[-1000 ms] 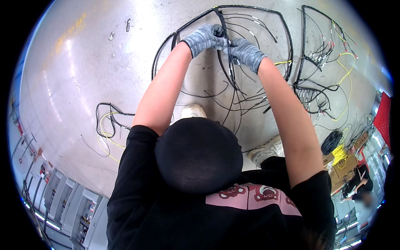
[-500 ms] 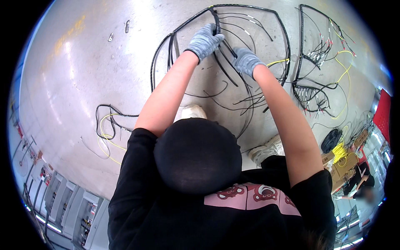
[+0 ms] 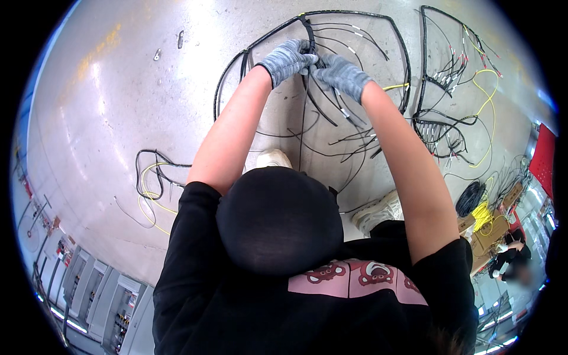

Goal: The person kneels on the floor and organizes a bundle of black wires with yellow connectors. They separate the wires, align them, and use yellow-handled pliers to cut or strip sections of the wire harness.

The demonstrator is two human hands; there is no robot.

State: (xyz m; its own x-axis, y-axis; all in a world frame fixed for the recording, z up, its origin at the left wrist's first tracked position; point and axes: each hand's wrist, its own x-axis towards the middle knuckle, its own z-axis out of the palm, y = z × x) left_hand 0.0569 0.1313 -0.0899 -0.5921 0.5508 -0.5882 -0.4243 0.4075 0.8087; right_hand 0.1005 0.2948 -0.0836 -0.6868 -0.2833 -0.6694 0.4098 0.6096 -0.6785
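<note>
Both gloved hands meet over the grey floor (image 3: pixel 118 100); the left hand (image 3: pixel 288 59) and the right hand (image 3: pixel 340 74) are curled tight, each pinching the black wire harness (image 3: pixel 355 18) where its thick trunk bends; loose branches trail below; another harness (image 3: pixel 449 77) with yellow wires lies just beside it.

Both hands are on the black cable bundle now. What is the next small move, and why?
Probably slide the right hand a little along the black cable bundle, while the left hand holds. Both gloved hands meet at one spot, and below them many loose branch wires fan out unevenly on the floor, so gathering them seems sensible.
</note>
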